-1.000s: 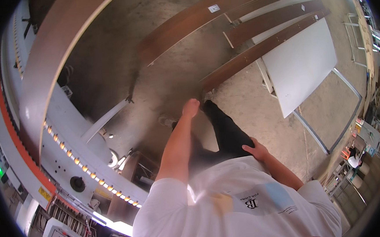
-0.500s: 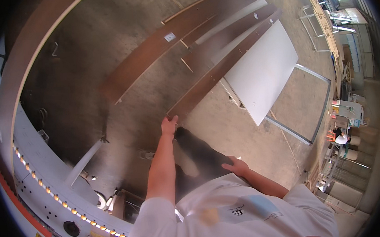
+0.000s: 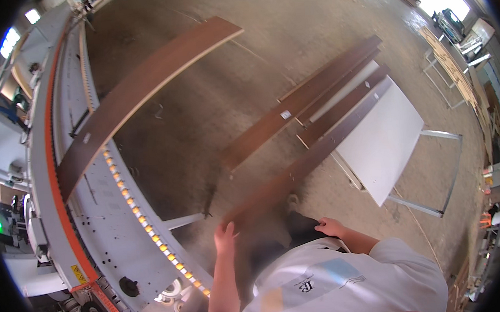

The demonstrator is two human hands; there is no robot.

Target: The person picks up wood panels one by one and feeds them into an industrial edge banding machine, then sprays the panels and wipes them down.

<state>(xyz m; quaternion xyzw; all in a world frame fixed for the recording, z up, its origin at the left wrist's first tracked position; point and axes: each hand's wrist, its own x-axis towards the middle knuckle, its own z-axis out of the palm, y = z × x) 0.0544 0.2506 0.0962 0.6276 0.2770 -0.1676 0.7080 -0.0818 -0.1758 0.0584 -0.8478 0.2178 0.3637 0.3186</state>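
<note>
My left hand (image 3: 225, 237) is closed around the near end of a long brown board (image 3: 319, 152), which slants away to the far right. The board's near end looks blurred. My right hand (image 3: 331, 229) is beside my dark trousers, below the hem of my white shirt, with its fingers curled; I cannot make out whether anything is in it. Beside the held board lies a white panel (image 3: 381, 144). More brown boards (image 3: 304, 107) lie to its left, one with a small white label (image 3: 285, 114).
A long machine with a grey bed (image 3: 112, 223), an orange strip (image 3: 69, 221) and a row of yellow rollers (image 3: 144, 221) runs along my left. Another brown board (image 3: 146, 76) lies across it and juts over the floor. A metal frame (image 3: 419, 207) sticks out beyond the white panel.
My view has swung, bringing the machine and the board across it further into sight. My left hand keeps hold of the brown board; my right hand stays beside my trousers.
</note>
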